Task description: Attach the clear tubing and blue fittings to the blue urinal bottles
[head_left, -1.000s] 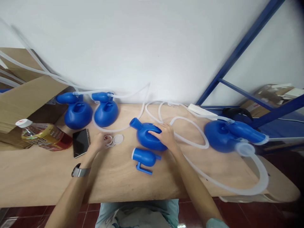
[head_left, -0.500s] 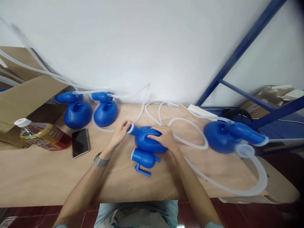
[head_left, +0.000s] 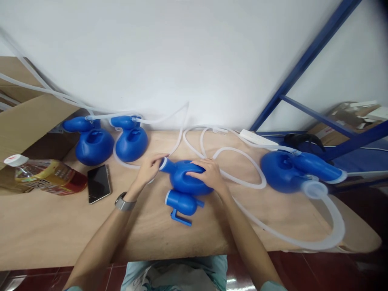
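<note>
A blue plastic urinal bottle [head_left: 184, 184] lies on the wooden table in front of me, its short white-rimmed neck pointing left. My right hand [head_left: 209, 173] wraps over its top, with fingers and thumb around the handle part. At the mouth of the neck is my left hand [head_left: 150, 167]; its fingers curl round the rim, partly hidden behind it. Just below the bottle, close to its side, rests a smaller blue cup-like piece [head_left: 182, 202] with a white rim and a short spout. A blue angled clip-like part [head_left: 181, 219] lies beside that piece.
Two blue bottles [head_left: 131, 144] with clear hoses stand at the back left, near a cardboard box [head_left: 33, 121], a drink bottle [head_left: 51, 176] and a phone [head_left: 99, 184]. Another blue bottle [head_left: 277, 171] with a wide hose [head_left: 335, 218] stands right. A thin hose [head_left: 242, 184] loops behind.
The view has shifted slightly, so things at the left sit further left. My left hand has moved a little left at the bottle's mouth; my right hand keeps its grip.
</note>
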A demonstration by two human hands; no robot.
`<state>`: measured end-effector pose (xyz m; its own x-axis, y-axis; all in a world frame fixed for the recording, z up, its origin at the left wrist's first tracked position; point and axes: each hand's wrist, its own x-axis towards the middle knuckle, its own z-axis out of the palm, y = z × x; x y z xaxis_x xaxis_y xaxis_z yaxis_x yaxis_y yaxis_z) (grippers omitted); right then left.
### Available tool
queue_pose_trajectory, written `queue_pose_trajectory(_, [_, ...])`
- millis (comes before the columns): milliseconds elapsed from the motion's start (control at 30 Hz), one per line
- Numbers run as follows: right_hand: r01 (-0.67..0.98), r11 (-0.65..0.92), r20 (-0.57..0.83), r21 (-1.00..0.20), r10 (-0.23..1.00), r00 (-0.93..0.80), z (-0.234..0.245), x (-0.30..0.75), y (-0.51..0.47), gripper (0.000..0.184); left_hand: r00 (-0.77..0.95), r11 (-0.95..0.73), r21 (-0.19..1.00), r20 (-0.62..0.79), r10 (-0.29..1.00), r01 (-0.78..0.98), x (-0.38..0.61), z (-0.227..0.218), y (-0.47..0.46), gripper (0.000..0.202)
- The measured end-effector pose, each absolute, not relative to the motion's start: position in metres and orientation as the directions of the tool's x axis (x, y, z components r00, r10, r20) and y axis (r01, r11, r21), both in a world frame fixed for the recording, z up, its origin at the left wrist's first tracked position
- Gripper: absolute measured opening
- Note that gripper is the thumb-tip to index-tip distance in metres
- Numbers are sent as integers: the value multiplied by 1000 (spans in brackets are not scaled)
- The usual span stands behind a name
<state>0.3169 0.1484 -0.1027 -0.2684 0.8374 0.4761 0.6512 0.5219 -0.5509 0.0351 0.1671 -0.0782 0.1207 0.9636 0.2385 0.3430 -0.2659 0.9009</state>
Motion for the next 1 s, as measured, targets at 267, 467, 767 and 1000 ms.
queue_pose_trajectory(267, [611,591,544,-526,786,-293,-107,318,150,38,206,-10,968,-43,978,249,60,-81,175,80])
queue_pose_trajectory(467, [596,589,489,-546,801,-345,-104,318,152,41,316,-395,857,294,902,331,54,-83,169,62])
queue_pose_trajectory(767, [544,595,445,-592,804,-395,-103,319,153,40,560,-662,696,444,700,277,41,-84,175,67])
queue_pose_trajectory(1000, [595,596,443,-539,802,-401,-101,322,165,37,402,-555,780,427,810,289,38,-97,176,73])
